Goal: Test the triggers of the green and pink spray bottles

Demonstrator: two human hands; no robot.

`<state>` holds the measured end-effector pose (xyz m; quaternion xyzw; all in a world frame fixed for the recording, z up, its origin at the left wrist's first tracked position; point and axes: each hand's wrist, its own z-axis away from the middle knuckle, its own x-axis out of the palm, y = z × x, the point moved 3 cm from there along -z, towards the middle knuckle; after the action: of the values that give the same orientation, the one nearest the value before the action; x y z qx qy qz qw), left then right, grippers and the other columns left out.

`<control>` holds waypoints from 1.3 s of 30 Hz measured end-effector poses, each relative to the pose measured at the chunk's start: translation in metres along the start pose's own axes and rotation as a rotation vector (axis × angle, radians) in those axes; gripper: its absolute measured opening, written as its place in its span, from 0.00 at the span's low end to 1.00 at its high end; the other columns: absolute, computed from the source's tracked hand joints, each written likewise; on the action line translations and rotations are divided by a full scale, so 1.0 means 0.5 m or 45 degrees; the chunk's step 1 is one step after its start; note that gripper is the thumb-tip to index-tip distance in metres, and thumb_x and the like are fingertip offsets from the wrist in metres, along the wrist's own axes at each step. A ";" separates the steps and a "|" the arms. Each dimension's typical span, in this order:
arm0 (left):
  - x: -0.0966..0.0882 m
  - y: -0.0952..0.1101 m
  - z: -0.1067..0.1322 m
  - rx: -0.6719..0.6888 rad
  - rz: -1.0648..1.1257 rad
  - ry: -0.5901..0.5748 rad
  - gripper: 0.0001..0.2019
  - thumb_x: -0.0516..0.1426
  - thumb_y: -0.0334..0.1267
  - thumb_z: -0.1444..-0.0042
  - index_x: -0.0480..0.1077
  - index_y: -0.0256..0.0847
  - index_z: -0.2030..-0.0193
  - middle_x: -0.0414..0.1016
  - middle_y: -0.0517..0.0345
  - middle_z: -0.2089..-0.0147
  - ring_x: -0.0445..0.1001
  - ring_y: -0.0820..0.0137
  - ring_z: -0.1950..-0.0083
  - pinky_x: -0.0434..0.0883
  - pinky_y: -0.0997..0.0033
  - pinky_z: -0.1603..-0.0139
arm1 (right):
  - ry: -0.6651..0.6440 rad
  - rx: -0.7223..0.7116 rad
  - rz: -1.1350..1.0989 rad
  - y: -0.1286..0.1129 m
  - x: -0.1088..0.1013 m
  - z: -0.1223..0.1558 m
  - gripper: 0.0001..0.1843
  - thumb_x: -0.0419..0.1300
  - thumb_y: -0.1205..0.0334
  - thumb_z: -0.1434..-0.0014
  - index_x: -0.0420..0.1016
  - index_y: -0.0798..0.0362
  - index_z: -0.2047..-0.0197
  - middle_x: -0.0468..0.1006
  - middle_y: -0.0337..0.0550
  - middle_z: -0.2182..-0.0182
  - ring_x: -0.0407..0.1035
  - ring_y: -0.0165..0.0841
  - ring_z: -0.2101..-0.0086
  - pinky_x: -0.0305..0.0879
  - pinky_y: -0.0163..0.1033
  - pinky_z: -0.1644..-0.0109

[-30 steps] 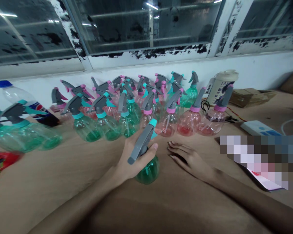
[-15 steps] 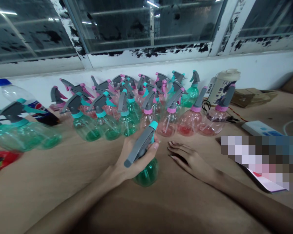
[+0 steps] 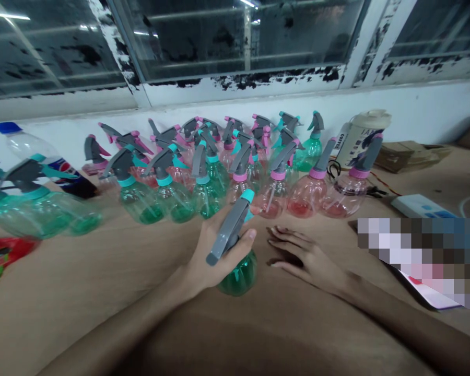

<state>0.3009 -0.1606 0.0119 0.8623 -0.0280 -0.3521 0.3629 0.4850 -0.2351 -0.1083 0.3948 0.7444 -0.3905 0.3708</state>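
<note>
My left hand (image 3: 213, 256) is wrapped round the neck of a green spray bottle (image 3: 238, 274) that stands on the brown table (image 3: 102, 282). Its grey trigger head (image 3: 229, 230) with a teal tip sticks up past my fingers. To the right of the bottle my right hand (image 3: 301, 256) rests on the table, fingers stretched out and pointing left, holding nothing. Just behind both hands stands a crowd of several green and pink spray bottles (image 3: 219, 167).
Larger green spray bottles (image 3: 35, 209) and a cola bottle (image 3: 43, 167) lie at the left. At the right are a white cup (image 3: 358, 136), cardboard pieces (image 3: 411, 154), a white power strip (image 3: 419, 206) and a blurred patch. A wall with windows runs behind.
The grey trigger head under my left hand has tilted slightly back and forth. My right hand has lifted a little at the palm. The bottle stays in place.
</note>
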 end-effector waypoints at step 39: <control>-0.004 0.015 0.002 -0.053 -0.050 0.042 0.07 0.53 0.35 0.48 0.56 0.44 0.73 0.59 0.65 0.77 0.60 0.73 0.77 0.63 0.71 0.74 | -0.066 0.033 -0.075 0.000 -0.003 -0.003 0.28 0.54 0.49 0.42 0.60 0.49 0.40 0.64 0.45 0.42 0.55 0.39 0.41 0.57 0.53 0.40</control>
<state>0.3004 -0.1665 0.0173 0.8606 0.0024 -0.3453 0.3743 0.4850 -0.2345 -0.1066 0.3673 0.7406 -0.4210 0.3733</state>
